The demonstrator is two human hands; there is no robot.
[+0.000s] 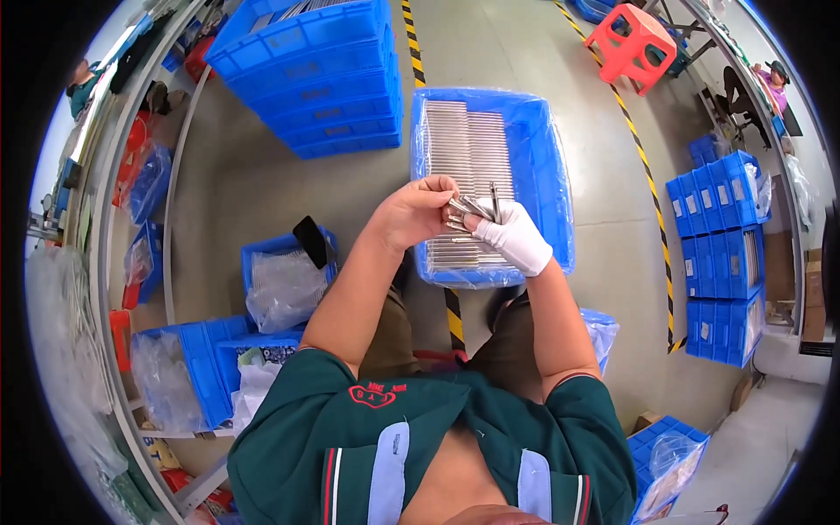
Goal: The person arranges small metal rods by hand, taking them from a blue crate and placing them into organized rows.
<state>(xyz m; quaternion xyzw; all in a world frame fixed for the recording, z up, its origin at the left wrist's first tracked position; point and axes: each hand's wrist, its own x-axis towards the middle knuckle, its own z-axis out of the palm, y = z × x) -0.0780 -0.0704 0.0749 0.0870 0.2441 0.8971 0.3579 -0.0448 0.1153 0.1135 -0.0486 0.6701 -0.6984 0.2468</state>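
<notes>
Evidently a good share of the work lay in order: two side-by-side columns of slim rods [468, 144] filled the left and middle of the blue plastic crate [560, 184], running from its far end to its near end beneath the hands. On the right, blue showed through the clear plastic liner [481, 281]. A loose bunch of metal rods [473, 207] remained outside the columns, held above the crate. These looked thin, straight and shiny silver, fanned at differing angles, with one darker rod standing nearly upright. The right hand [514, 240], in a white glove, was clamped around the bunch; the bare left hand [414, 213] had thumb and fingers together at its left ends, though whether they pinched a rod I could not tell.
</notes>
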